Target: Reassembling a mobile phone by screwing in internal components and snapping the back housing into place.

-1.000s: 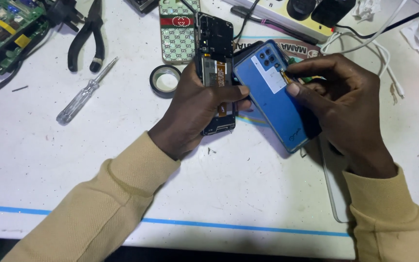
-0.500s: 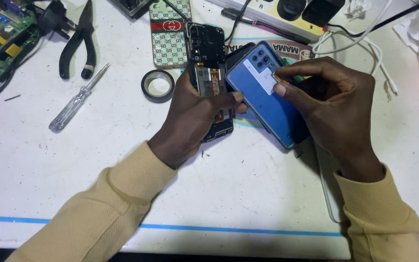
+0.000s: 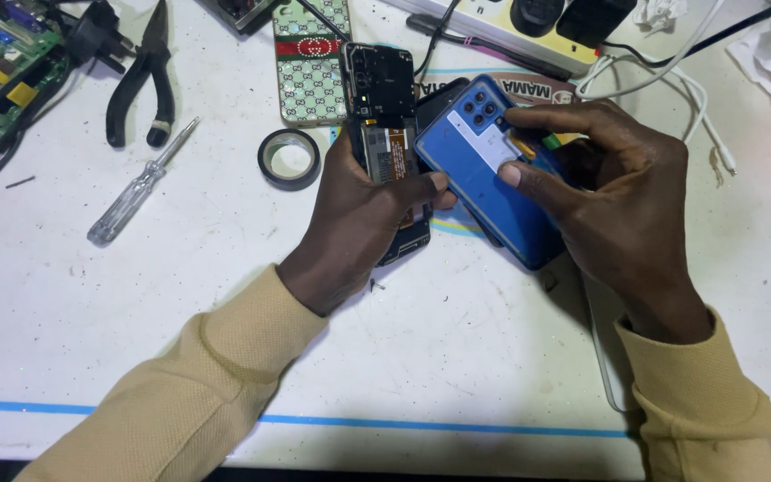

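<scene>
Gripping opened phone (image 3: 384,143), left hand (image 3: 369,210); right hand (image 3: 613,201) seemingly clamps blue cover (image 3: 493,192).

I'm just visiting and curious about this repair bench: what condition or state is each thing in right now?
Opened phone: back off, insides bared, held by the left hand.
Blue back cover: off the phone, tilted, gripped by the right hand.
Patterned phone case: empty, lying flat.
Tape roll: lying flat.
Screwdriver: lying untouched.
Pliers: handles spread, lying untouched.
Power strip: plugs in.
</scene>
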